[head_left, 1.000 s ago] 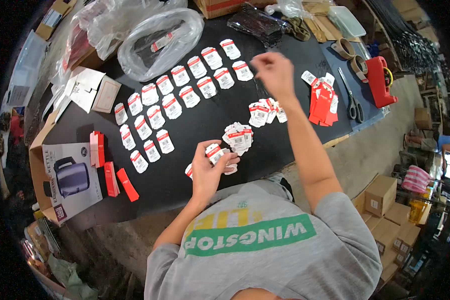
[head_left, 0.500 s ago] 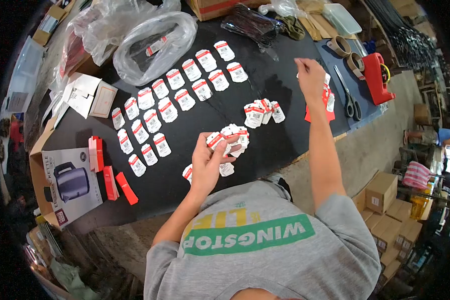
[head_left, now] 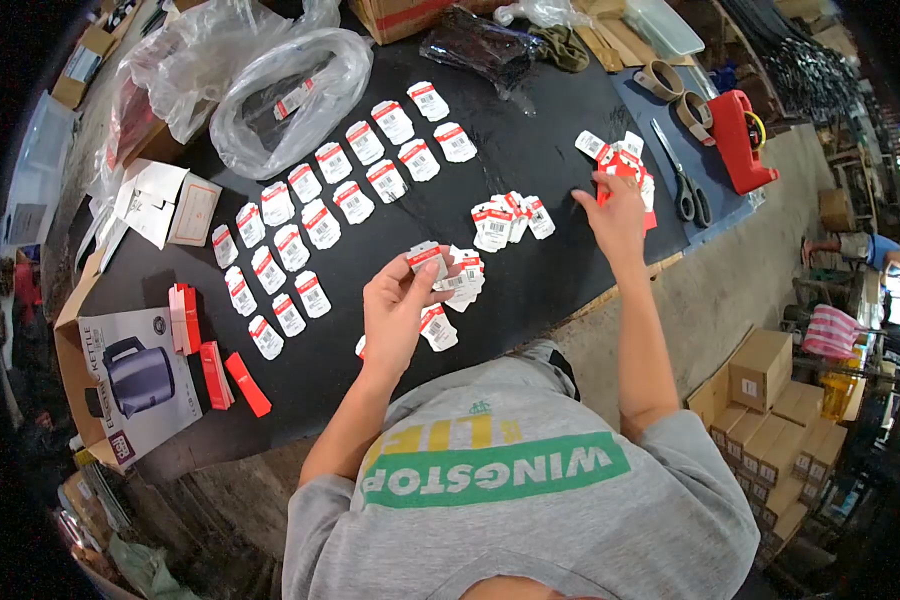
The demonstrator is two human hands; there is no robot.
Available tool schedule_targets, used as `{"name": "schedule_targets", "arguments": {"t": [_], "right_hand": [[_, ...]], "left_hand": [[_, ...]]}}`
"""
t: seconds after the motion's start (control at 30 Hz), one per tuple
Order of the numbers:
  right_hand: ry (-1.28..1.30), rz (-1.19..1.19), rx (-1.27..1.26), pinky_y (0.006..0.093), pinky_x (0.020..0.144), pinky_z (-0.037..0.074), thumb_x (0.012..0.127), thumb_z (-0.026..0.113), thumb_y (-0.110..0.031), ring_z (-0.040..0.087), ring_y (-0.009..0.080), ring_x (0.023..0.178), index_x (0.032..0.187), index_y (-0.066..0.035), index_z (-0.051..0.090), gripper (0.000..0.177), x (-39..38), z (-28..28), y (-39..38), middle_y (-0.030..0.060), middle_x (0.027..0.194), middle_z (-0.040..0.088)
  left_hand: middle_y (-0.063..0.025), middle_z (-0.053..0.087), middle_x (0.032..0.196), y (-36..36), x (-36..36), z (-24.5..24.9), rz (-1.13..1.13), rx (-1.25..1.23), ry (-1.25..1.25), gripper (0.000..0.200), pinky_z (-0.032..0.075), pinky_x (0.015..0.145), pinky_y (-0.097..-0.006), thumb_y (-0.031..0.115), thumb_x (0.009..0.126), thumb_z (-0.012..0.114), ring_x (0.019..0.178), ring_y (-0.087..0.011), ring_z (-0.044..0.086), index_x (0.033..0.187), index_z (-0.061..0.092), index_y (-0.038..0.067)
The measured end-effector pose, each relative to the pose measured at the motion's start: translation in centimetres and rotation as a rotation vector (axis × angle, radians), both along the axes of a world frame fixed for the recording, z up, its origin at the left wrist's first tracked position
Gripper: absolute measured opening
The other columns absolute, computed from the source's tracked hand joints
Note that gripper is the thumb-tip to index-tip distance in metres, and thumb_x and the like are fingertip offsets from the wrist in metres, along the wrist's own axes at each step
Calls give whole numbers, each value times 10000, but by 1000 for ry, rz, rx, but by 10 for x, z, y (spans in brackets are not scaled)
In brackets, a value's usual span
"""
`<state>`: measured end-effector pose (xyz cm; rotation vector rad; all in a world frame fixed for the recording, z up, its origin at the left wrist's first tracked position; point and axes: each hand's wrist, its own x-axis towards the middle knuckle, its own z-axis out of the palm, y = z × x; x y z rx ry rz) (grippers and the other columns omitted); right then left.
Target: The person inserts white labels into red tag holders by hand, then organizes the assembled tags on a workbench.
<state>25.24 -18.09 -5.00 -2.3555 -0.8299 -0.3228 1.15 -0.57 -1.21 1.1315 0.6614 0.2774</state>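
Note:
My left hand (head_left: 398,310) pinches a small stack of white-and-red tags (head_left: 427,258) near the table's front edge. More tags (head_left: 464,280) lie in a loose pile just right of its fingers, and another tag (head_left: 437,328) is below them. My right hand (head_left: 617,212) is at the pile of tags and red cards (head_left: 630,160) on the right, thumb apart from the fingers; whether it holds anything is hidden. Between the hands sits a small heap of overlapping tags (head_left: 494,227). Slanting rows of tags (head_left: 353,202) cover the middle and left of the black table (head_left: 530,300).
Scissors (head_left: 682,180), tape rolls (head_left: 692,115) and a red tape dispenser (head_left: 738,145) are at the right. Red card strips (head_left: 214,375), a kettle box (head_left: 142,380) and an opened white box (head_left: 192,208) stand left. Clear plastic bags (head_left: 292,100) lie behind.
My right hand has come down onto the right-hand pile from above it, its fingers now spread from the thumb. My left hand has shifted slightly left with its tags. The view has moved a little.

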Motion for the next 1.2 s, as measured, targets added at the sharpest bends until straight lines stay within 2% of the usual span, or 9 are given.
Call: {"name": "schedule_targets", "arguments": {"t": [0.07, 0.4, 0.53, 0.63, 0.9, 1.03, 1.13, 1.17, 1.2], "right_hand": [[222, -65, -33, 412, 766, 465, 715, 757, -180, 589, 344, 874, 942, 45, 635, 343, 14, -2, 23, 207, 912, 604], [156, 14, -190, 468, 736, 468, 784, 639, -96, 615, 379, 829, 803, 23, 627, 121, 40, -21, 57, 230, 803, 631], [437, 97, 31, 338, 568, 471, 800, 631, -46, 617, 232, 626, 823, 32, 628, 82, -15, 39, 51, 153, 704, 637], [982, 281, 234, 219, 500, 424, 805, 652, -24, 547, 56, 598, 883, 37, 640, 99, -63, 63, 54, 29, 699, 624], [942, 386, 239, 205, 543, 452, 800, 646, 19, 572, 66, 637, 952, 31, 582, 166, -93, 56, 64, 43, 753, 612], [987, 412, 313, 209, 542, 464, 815, 631, 14, 580, 67, 634, 982, 33, 596, 171, -93, 55, 61, 52, 770, 622], [1224, 427, 315, 233, 619, 519, 844, 607, -2, 638, 130, 699, 1099, 51, 592, 261, -90, 56, 53, 102, 832, 652], [1285, 428, 338, 247, 653, 537, 850, 603, -7, 658, 159, 730, 1126, 66, 584, 287, -90, 54, 51, 122, 854, 661], [1299, 435, 315, 259, 680, 545, 853, 607, -15, 666, 181, 748, 1109, 84, 587, 275, -91, 57, 49, 131, 865, 663]], "left_hand": [[-150, 643, 1060, -2, 1, 0, 24, 23, -31, 211, 560, 753, -296, 130, 931, 555, 963, -203, 645, 1043, 597, -44], [-140, 667, 945, 2, 1, -12, 97, 91, 59, 192, 568, 734, -273, 40, 872, 618, 833, -165, 661, 1033, 592, -59], [-135, 664, 979, 0, 7, -19, 105, 9, -37, 258, 565, 766, -287, 40, 886, 595, 885, -158, 649, 1116, 543, -62], [-139, 667, 966, -4, 13, -16, 55, -3, -38, 273, 570, 747, -287, 30, 886, 587, 863, -154, 652, 1137, 515, -51], [-158, 675, 921, -17, 15, -9, 53, 22, -117, 183, 569, 690, -261, -16, 886, 560, 836, -158, 667, 1055, 490, -25], [-129, 683, 907, -26, 15, -18, 95, 159, -101, 172, 546, 662, -254, -33, 882, 556, 819, -144, 664, 1048, 552, 13], [-139, 647, 849, -30, 13, -32, 121, 852, -122, 219, 520, 610, -328, -43, 818, 570, 716, -273, 665, 1004, 608, 65], [-148, 663, 892, -28, 7, -25, -9, 923, -20, 196, 536, 673, -312, -21, 850, 573, 782, -228, 684, 1035, 621, 26], [-158, 661, 895, -28, 7, -28, 113, 992, -196, 213, 539, 648, -328, -28, 837, 569, 770, -290, 675, 1034, 623, 33]]}}
